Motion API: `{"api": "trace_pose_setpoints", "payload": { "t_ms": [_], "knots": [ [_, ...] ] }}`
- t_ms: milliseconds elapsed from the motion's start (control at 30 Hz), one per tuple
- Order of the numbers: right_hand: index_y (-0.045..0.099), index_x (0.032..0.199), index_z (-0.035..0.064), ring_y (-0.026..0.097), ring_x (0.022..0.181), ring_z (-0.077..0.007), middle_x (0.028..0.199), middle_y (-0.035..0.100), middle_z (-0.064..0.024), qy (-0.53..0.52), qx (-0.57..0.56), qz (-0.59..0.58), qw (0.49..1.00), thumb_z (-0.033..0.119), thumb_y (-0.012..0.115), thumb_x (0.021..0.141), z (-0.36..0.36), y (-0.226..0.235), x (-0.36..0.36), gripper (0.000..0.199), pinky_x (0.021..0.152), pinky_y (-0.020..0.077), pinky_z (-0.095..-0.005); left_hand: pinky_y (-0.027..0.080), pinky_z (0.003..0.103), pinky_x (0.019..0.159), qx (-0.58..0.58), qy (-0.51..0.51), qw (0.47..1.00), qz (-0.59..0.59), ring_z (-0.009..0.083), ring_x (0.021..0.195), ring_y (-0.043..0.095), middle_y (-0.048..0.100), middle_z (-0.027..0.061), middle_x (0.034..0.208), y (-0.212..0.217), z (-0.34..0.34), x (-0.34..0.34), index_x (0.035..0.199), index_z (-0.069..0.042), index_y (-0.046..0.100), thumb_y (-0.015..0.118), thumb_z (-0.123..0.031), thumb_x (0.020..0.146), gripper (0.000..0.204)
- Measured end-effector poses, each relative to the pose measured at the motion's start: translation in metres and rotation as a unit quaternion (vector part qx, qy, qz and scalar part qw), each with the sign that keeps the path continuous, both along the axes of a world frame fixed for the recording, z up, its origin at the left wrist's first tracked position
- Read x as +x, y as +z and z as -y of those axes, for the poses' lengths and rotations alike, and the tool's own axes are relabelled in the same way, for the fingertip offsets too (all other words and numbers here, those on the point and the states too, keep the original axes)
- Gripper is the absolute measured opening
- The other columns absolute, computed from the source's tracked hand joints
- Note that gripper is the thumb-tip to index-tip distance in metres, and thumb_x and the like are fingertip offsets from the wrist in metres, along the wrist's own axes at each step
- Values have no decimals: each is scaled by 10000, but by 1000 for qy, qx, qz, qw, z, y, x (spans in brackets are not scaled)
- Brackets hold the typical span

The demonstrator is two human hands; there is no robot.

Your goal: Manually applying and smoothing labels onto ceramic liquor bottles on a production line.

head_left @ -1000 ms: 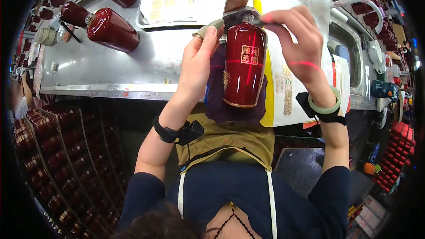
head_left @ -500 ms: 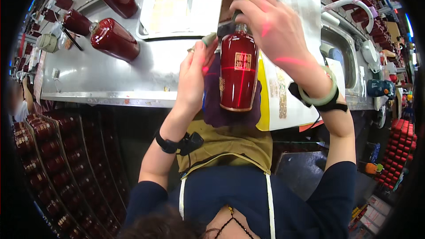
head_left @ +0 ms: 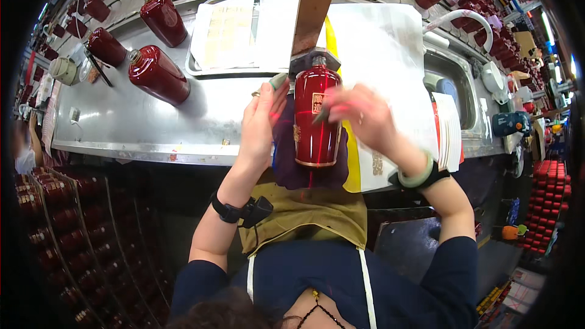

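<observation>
A glossy dark red bottle (head_left: 317,137) with a gold square label lies on a purple cloth (head_left: 286,167), its neck against a holder at the foot of a wooden post (head_left: 314,9). Red light lines cross the bottle. My left hand (head_left: 259,122) is beside it on the left, fingers stretched and holding nothing, with a grey-green cover on one fingertip. My right hand (head_left: 365,116) is over the bottle's right side, near the label. Motion blurs its fingers; a dark grey-green tip shows there, and I cannot make out whether anything is held.
Several red bottles (head_left: 159,76) stand on the metal table (head_left: 116,137) at left. A tray (head_left: 195,67) holds a sheet of gold labels (head_left: 228,30). White sheets (head_left: 384,42) cover the right side, beside a sink (head_left: 466,85) with a curved white tap (head_left: 484,21).
My right hand has come down from the bottle's neck to its label area. The left hand stays beside the bottle. The view has shifted slightly.
</observation>
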State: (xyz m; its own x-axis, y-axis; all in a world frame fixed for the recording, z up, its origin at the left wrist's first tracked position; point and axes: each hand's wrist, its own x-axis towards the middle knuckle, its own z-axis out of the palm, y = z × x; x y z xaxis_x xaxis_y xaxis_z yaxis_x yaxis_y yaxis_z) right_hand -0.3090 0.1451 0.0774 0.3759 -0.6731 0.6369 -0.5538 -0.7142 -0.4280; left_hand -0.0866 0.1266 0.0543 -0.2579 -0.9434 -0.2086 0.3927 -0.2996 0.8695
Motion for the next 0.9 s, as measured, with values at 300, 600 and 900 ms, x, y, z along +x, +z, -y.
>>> {"api": "trace_pose_setpoints", "payload": {
  "t_ms": [300,600,900],
  "knots": [
    [723,974,105,677,824,-235,883,704,-23,43,-21,-182,982,97,742,794,18,27,35,181,739,559,-352,297,429,1244,8,9,1000,10,284,1488,410,464,209,1563,4,-3,2,1514,68,404,369,-459,1119,659],
    [736,990,201,646,780,-159,986,724,43,40,-183,-131,973,111,697,829,-14,-5,-16,189,761,511,-327,314,427,1231,-18,-40,999,2,282,1466,439,477,199,1557,-8,3,-18,1530,51,393,351,-462,1122,656],
    [680,941,114,671,893,-298,918,691,-63,-137,-150,83,976,160,752,788,24,13,-4,176,795,533,-415,432,432,1110,-4,-87,994,66,264,1366,528,536,113,1505,-53,43,-6,1554,-71,425,415,-564,1079,685]
  ]
}}
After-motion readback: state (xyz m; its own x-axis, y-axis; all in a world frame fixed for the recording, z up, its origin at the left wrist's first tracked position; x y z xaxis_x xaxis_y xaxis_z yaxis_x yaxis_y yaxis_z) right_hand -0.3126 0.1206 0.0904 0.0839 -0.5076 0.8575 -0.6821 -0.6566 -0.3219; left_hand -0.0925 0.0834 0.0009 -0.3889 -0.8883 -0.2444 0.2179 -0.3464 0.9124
